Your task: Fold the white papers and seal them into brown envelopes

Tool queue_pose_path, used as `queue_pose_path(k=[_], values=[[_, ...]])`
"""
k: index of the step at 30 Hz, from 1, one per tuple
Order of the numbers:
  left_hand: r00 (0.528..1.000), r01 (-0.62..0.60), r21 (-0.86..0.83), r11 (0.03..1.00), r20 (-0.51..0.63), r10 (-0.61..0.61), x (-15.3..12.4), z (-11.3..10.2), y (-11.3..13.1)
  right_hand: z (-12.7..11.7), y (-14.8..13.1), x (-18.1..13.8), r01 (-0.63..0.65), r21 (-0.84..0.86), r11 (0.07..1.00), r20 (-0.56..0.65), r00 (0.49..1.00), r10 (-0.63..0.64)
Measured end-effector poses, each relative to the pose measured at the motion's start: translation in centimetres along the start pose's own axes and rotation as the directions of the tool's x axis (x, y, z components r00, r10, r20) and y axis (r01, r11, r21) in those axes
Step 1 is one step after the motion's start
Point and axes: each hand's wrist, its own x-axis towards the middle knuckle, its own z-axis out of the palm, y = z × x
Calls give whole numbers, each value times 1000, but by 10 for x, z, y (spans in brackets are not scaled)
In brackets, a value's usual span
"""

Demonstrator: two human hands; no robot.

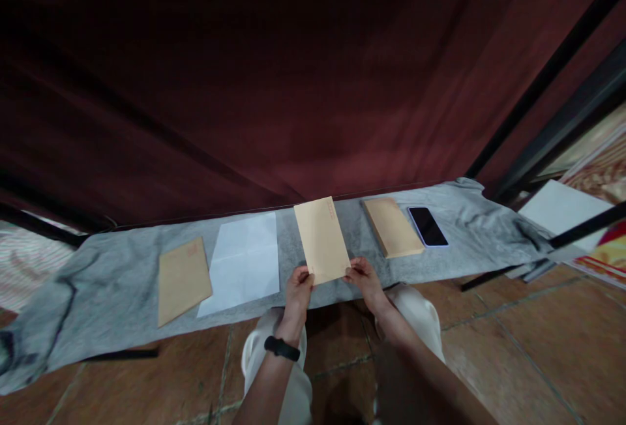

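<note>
A tan paper envelope [323, 242] with small red print is held up at its two near corners. My left hand [298, 288] pinches the near left corner; a black band is on that wrist. My right hand [364, 279] pinches the near right corner. To the left of the envelope lies a white sheet of paper [244, 265] with fold creases. Farther left, another tan envelope [184, 281] lies flat, close against the sheet. A thick stack of tan envelopes [394, 226] sits to the right of my right hand.
A phone [428, 226] with a dark screen lies just right of the stack. Everything rests on a narrow bench covered by grey cloth [117, 294]. Dark red fabric [313, 86] hangs behind it. Black metal bars [552, 70] stand at the right, and floor tiles [513, 340] show below.
</note>
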Motion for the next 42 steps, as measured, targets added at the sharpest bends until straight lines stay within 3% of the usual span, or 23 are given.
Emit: queue_pose_path(k=[9,13,18,23,27,32,37,42], values=[[986,141,-141,980,107,-126,-13,-6,8,-3,-17,-8,-138,174,975,62,990,129],[985,140,-174,975,122,-120,-17,-4,11,-3,-26,-13,-199,251,947,67,980,188],[981,115,-170,979,172,-86,-22,4,16,-2,-33,-20,-332,267,905,163,941,297],[969,84,-78,993,241,-63,-21,21,19,-11,-37,-16,-260,204,944,43,966,257],[952,60,-37,998,302,-46,-11,51,29,-32,-54,-1,-125,145,982,-37,991,131],[916,-9,-2,1000,402,9,0,114,51,-71,-81,23,18,89,996,-167,986,-3],[909,-54,11,998,415,44,3,181,56,-114,-90,45,135,-43,990,-343,929,-142],[915,-73,21,997,398,59,8,223,40,-145,-84,60,124,-247,961,-442,868,-225]])
